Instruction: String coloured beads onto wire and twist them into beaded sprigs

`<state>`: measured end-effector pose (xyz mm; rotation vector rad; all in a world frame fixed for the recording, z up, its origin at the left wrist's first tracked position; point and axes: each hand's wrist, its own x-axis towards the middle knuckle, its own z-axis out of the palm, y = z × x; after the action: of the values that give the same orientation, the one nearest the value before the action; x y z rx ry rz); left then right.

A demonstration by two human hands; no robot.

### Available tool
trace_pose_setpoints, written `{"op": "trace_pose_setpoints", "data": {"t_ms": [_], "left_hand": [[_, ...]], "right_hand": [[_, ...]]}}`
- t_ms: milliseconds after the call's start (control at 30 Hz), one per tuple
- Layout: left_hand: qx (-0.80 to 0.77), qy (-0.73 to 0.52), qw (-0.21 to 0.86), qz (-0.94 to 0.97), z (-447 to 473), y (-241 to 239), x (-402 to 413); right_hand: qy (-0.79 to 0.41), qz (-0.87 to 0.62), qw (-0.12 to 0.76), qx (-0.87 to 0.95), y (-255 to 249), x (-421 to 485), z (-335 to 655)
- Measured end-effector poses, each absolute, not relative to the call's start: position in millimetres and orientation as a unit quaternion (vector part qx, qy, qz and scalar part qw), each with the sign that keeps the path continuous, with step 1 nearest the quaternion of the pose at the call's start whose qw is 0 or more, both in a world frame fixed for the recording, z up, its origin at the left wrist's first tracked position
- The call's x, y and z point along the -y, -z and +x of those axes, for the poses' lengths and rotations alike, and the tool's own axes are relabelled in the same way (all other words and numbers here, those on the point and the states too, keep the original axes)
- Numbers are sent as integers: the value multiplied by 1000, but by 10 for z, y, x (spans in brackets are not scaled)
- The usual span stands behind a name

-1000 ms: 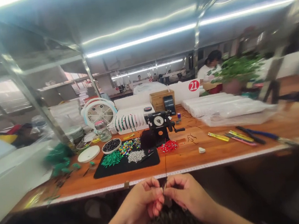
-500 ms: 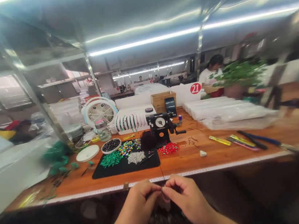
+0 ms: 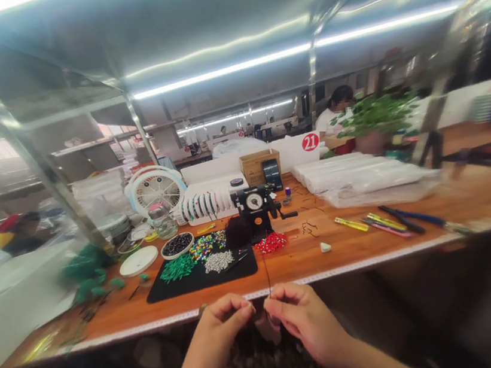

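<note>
My left hand point(image 3: 222, 332) is closed in a pinch before the table edge, with a tiny bit of colour at its fingertips too small to name. Just to its right, my right hand point(image 3: 306, 318) pinches a thin dark cord point(image 3: 267, 274) that stands up above the fingers. A small gap parts the two hands. Below and between them hangs a pale pinkish piece point(image 3: 269, 329), partly hidden by the right fingers. Beyond the hands, a black mat point(image 3: 163, 292) carries green tube-like pieces point(image 3: 177, 268), silvery beads point(image 3: 218, 262) and multicoloured beads point(image 3: 202, 248).
Red beads point(image 3: 271, 243) lie beside a black hand-cranked machine point(image 3: 254, 202) with a dial. Left are a dish of black beads point(image 3: 177, 245), a white lid point(image 3: 139, 261) and a fan point(image 3: 156, 190). Right are yellow cutters point(image 3: 351, 224), pliers point(image 3: 422, 218) and plastic-wrapped rolls point(image 3: 357, 175).
My hands, fingertips together before, have drawn slightly apart. The dark cord now stands clearly above my right fingers. The whole view has shifted and tilted a little.
</note>
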<state>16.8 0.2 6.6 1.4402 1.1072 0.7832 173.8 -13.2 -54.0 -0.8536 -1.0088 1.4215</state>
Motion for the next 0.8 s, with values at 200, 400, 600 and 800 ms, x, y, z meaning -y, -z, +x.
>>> {"op": "trace_pose_setpoints", "data": {"t_ms": [200, 400, 600, 800], "left_hand": [[-397, -337, 688, 505, 282, -9, -12], [-405, -360, 727, 422, 273, 83, -15], [-440, -330, 751, 364, 247, 100, -23], [-437, -316, 761, 360, 257, 154, -27]], "right_hand": [[-662, -312, 594, 334, 606, 107, 1653], [-667, -317, 603, 301, 598, 127, 1667], [-654, -342, 604, 301, 558, 122, 1702], [-651, -360, 587, 319, 565, 154, 1650]]}}
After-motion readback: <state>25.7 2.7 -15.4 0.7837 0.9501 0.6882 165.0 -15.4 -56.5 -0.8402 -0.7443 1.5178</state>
